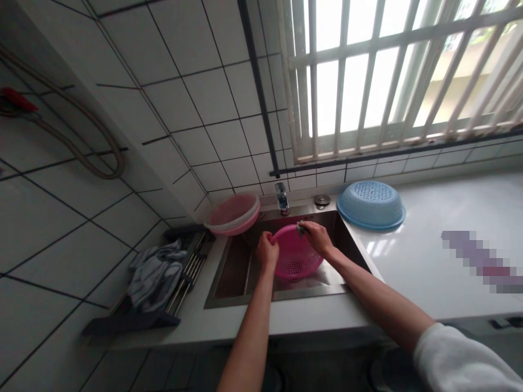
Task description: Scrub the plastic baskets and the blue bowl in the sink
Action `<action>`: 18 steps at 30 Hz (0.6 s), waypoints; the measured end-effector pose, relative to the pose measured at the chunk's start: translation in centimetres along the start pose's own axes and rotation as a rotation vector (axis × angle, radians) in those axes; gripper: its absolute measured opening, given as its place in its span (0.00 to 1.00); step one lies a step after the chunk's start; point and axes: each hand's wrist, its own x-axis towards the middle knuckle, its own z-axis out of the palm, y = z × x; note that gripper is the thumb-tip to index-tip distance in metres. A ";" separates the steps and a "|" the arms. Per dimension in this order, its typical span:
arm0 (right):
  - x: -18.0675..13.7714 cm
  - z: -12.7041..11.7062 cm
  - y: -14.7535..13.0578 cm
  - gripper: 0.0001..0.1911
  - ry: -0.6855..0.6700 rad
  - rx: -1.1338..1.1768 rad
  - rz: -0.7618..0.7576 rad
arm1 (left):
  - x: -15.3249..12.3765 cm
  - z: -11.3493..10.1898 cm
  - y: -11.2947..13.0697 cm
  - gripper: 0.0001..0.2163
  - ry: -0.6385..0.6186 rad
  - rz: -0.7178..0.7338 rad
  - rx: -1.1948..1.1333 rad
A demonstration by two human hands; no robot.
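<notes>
Bright-pink round plastic colander lies between our grips in the rectangular steel sink. Our left hand pinches its left rim; our right hand, a small greenish pad at the far-right edge.

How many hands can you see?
2. The left hand grips the left side of the pink basket over the sink. The right hand is at the basket's far rim, holding a small greenish thing, partly hidden. No other hands show.
</notes>
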 end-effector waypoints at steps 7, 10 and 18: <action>0.1 1.2 -1.4 0.18 -0.093 0.042 -0.114 | -0.2 -0.9 0.5 0.18 -0.108 0.066 -0.018; 0.3 0.0 0.3 0.15 -0.004 0.046 0.042 | 0.2 -1.1 -0.1 0.17 -0.004 -0.040 -0.038; -0.3 0.9 -0.5 0.19 -0.031 0.009 -0.012 | -0.4 -0.3 0.8 0.19 -0.079 0.139 -0.064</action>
